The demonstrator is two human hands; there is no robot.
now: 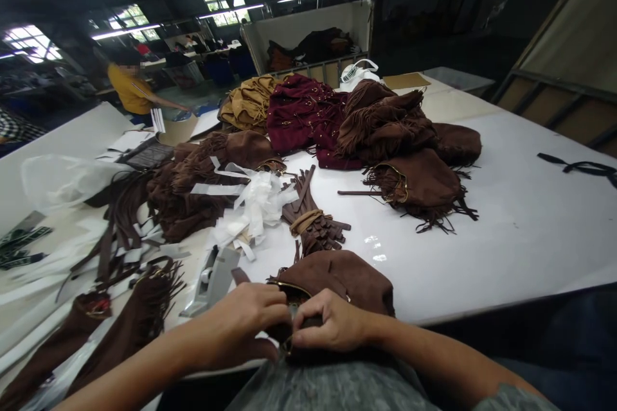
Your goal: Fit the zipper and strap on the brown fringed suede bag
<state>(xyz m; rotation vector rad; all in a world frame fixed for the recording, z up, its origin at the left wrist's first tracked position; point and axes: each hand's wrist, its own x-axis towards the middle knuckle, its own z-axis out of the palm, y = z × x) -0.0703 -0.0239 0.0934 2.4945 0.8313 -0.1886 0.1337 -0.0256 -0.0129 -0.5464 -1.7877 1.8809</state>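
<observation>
Currently both hands are pinched shut on one brown suede bag point(344, 279) at the near table edge: left hand point(241, 324) and right hand point(332, 324) are closed on its gold-trimmed opening, fingertips almost touching. The bag is half on the table point(520, 231), half over the lap.

Counted outward:
- 1 grey metal tool point(212, 282), just left of the held bag.
- 1 bundle of brown leather strips point(313, 221) tied with a tan band, just behind the bag.
- 1 heap of white paper wadding point(253, 209), beside the bundle.
- 2 fringed brown bags point(139, 314) at near left, lying on white strips.
- 1 dark brown pile point(202, 173) at mid left, loose straps spread around it.
- 1 fringed brown bag point(419, 186) lying alone at mid right; behind it a larger brown heap point(385, 119), count not readable.
- 1 maroon pile point(303, 112) and 1 tan pile point(250, 99) at the far edge.
- 1 black strap point(583, 168) at far right, well apart from the rest.

One person in a yellow top point(130, 90) is seen at a far bench. The lower bag opening is hidden by the hands.
</observation>
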